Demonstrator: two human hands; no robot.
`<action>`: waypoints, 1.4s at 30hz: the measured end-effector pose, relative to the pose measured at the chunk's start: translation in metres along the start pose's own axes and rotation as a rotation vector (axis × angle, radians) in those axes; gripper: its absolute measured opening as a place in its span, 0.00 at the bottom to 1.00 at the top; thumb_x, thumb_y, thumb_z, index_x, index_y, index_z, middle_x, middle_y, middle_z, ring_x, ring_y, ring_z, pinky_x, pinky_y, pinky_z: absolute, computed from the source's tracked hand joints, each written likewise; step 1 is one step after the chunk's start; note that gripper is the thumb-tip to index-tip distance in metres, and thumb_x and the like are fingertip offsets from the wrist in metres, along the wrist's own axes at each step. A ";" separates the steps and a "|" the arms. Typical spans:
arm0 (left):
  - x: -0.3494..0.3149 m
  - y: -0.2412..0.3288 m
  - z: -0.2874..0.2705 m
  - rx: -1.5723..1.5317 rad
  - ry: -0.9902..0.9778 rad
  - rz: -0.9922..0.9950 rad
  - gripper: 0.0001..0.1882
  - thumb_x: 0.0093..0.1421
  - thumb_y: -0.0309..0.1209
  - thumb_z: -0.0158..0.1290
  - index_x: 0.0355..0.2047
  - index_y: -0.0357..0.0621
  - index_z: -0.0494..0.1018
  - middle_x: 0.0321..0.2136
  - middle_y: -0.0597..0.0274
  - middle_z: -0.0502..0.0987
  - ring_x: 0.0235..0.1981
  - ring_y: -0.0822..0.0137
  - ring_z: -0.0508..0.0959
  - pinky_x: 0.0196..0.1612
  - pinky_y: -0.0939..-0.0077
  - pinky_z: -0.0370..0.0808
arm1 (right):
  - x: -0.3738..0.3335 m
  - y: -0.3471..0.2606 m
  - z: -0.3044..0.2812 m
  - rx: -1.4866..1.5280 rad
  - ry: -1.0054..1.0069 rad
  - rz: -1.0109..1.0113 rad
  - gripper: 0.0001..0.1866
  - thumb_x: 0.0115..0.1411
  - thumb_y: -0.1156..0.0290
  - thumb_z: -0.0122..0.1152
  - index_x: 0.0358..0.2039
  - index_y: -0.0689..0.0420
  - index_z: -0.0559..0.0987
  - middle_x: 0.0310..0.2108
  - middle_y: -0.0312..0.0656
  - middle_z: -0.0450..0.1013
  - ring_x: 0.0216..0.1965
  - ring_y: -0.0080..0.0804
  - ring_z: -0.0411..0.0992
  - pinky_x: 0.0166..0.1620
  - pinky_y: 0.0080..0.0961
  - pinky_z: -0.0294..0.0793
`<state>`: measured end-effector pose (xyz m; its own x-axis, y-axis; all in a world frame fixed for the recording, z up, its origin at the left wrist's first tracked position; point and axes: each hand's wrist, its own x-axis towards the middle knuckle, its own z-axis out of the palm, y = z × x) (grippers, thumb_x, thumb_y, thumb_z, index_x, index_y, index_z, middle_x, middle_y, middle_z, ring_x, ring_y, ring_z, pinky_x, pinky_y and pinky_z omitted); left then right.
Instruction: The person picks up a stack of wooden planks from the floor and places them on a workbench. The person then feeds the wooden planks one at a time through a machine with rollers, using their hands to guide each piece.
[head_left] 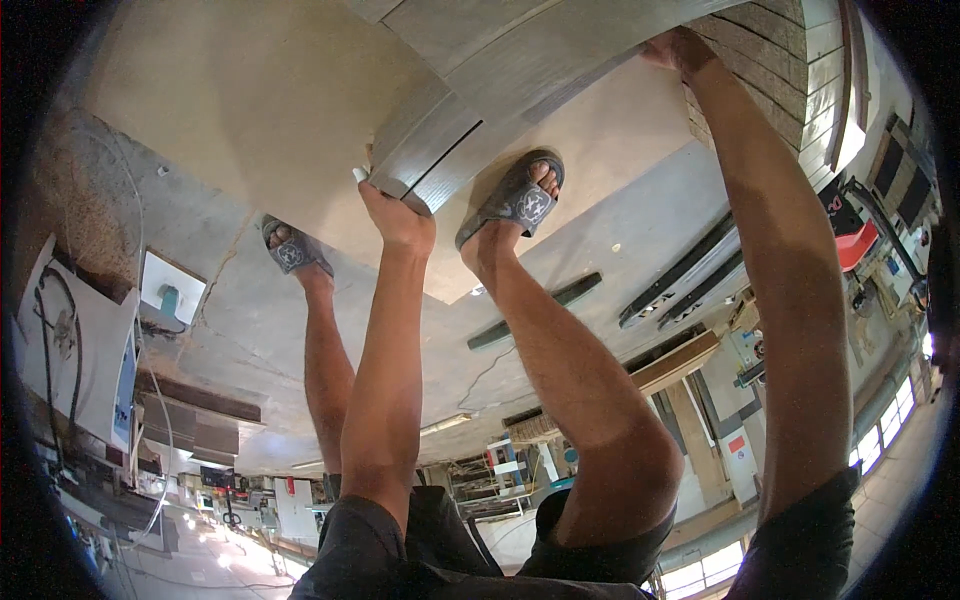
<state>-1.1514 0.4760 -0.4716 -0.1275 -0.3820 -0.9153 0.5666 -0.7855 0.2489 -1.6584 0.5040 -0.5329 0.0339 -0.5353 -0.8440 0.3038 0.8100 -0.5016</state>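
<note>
A long grey wood-grain panel [540,60] with a narrow dark slot stretches from the centre up to the top edge. My left hand [402,222] is closed round its near end, the thumb on the left side and the other fingers mostly hidden. Something small and white shows at the thumb tip; I cannot tell what it is. Farther off at the upper right, my right hand [680,50] meets the panel's right edge, its fingers partly hidden against it. Below the panel lies a large beige board [240,80], with my sandalled right foot [520,195] on it.
Stacked boards [765,55] stand beside my right arm. Dark long strips [680,270] and a grey-green strip [535,310] lie on the concrete floor. At left are a white board [172,288], a loose cable [140,300] and sawdust [85,190]. A red object [857,247] is at right.
</note>
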 end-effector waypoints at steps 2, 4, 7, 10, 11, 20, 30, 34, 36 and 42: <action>0.000 0.000 0.001 -0.011 0.011 -0.012 0.33 0.76 0.54 0.28 0.69 0.49 0.63 0.66 0.64 0.68 0.67 0.60 0.66 0.69 0.62 0.62 | -0.001 0.002 -0.005 0.018 -0.023 -0.009 0.25 0.72 0.57 0.54 0.66 0.49 0.67 0.65 0.35 0.68 0.63 0.33 0.68 0.62 0.32 0.72; 0.000 0.001 0.001 -0.025 0.021 -0.020 0.33 0.76 0.54 0.27 0.69 0.49 0.63 0.65 0.65 0.68 0.67 0.60 0.66 0.69 0.62 0.62 | -0.001 0.003 -0.009 0.038 -0.049 -0.019 0.25 0.71 0.57 0.55 0.66 0.48 0.68 0.65 0.34 0.68 0.63 0.33 0.68 0.62 0.32 0.73; -0.002 0.003 -0.002 -0.010 -0.007 -0.007 0.33 0.76 0.55 0.28 0.68 0.49 0.64 0.65 0.64 0.69 0.66 0.59 0.67 0.68 0.62 0.64 | -0.001 0.010 -0.012 0.074 -0.100 -0.043 0.25 0.71 0.56 0.57 0.65 0.48 0.68 0.65 0.33 0.68 0.63 0.32 0.68 0.62 0.31 0.73; 0.002 0.012 -0.018 -0.022 0.050 -0.018 0.33 0.75 0.56 0.29 0.66 0.48 0.66 0.63 0.62 0.71 0.64 0.58 0.70 0.67 0.60 0.67 | 0.001 0.017 -0.015 0.165 -0.231 -0.115 0.25 0.70 0.56 0.59 0.64 0.47 0.69 0.65 0.33 0.68 0.63 0.32 0.68 0.62 0.30 0.73; 0.000 0.012 -0.014 -0.007 0.066 -0.029 0.32 0.75 0.55 0.29 0.65 0.49 0.66 0.63 0.62 0.71 0.63 0.59 0.70 0.67 0.60 0.66 | -0.007 0.020 -0.022 0.200 -0.268 -0.137 0.25 0.70 0.56 0.60 0.64 0.47 0.69 0.64 0.33 0.69 0.63 0.32 0.68 0.61 0.30 0.73; -0.052 0.061 -0.079 0.052 0.072 -0.035 0.30 0.77 0.51 0.29 0.65 0.45 0.65 0.63 0.58 0.70 0.64 0.59 0.68 0.69 0.62 0.63 | -0.087 0.021 0.156 0.206 0.367 0.335 0.32 0.77 0.46 0.37 0.71 0.55 0.64 0.67 0.40 0.65 0.64 0.34 0.68 0.65 0.34 0.71; -0.322 0.217 -0.202 0.171 0.245 -0.163 0.32 0.77 0.49 0.35 0.73 0.42 0.55 0.70 0.53 0.61 0.70 0.55 0.62 0.71 0.55 0.62 | -0.302 0.000 0.411 0.248 0.321 0.269 0.35 0.77 0.42 0.33 0.72 0.54 0.61 0.71 0.39 0.61 0.70 0.40 0.58 0.73 0.41 0.55; -0.464 0.297 -0.252 0.045 0.138 -0.058 0.34 0.76 0.53 0.35 0.71 0.43 0.61 0.64 0.60 0.70 0.65 0.62 0.68 0.67 0.66 0.65 | -0.398 -0.048 0.540 -0.147 0.263 0.328 0.35 0.77 0.42 0.30 0.73 0.53 0.61 0.72 0.43 0.59 0.71 0.42 0.57 0.72 0.44 0.59; -0.515 0.323 -0.286 -0.002 0.133 0.043 0.32 0.76 0.50 0.32 0.71 0.44 0.61 0.65 0.61 0.69 0.65 0.64 0.69 0.68 0.68 0.64 | -0.435 -0.068 0.610 -0.281 0.231 0.241 0.36 0.76 0.42 0.31 0.72 0.56 0.61 0.71 0.45 0.60 0.71 0.43 0.58 0.72 0.42 0.59; -0.641 0.398 -0.376 -0.198 0.214 0.148 0.32 0.76 0.49 0.29 0.73 0.46 0.59 0.68 0.60 0.67 0.67 0.60 0.67 0.69 0.65 0.64 | -0.457 -0.110 0.802 -0.034 0.053 0.242 0.38 0.75 0.41 0.36 0.71 0.59 0.62 0.70 0.43 0.62 0.69 0.41 0.61 0.71 0.38 0.59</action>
<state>-0.5381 0.5914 0.0953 0.1301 -0.3570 -0.9250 0.7164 -0.6111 0.3366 -0.9433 0.4677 0.0604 0.0517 -0.3125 -0.9485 0.2606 0.9211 -0.2893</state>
